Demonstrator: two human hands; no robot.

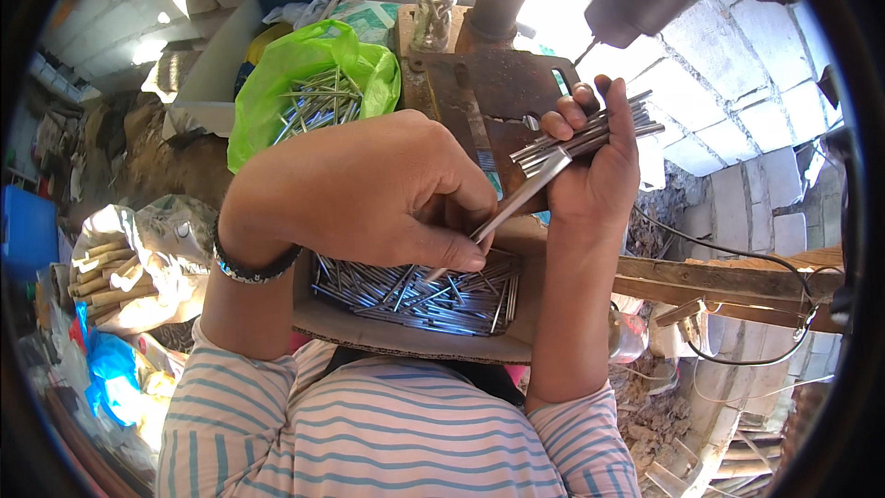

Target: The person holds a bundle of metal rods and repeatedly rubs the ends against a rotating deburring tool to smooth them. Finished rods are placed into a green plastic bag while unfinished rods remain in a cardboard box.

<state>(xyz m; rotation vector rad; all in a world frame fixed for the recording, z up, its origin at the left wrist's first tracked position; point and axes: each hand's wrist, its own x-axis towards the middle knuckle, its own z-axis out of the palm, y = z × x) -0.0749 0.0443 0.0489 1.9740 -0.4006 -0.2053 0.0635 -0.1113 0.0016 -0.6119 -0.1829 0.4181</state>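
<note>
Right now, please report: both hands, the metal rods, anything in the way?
Left hand pinching one metal piece, upper end at rod bundle. Right hand gripping that bundle. Loose rods in cardboard box below, partly hidden by left hand.

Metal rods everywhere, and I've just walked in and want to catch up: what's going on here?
The person's left hand grips a single metal rod, whose far end reaches the bundle of metal rods held in the right hand. Many more loose rods lie in a cardboard box below the hands, and others sit in a green plastic bag beyond the left hand.
</note>
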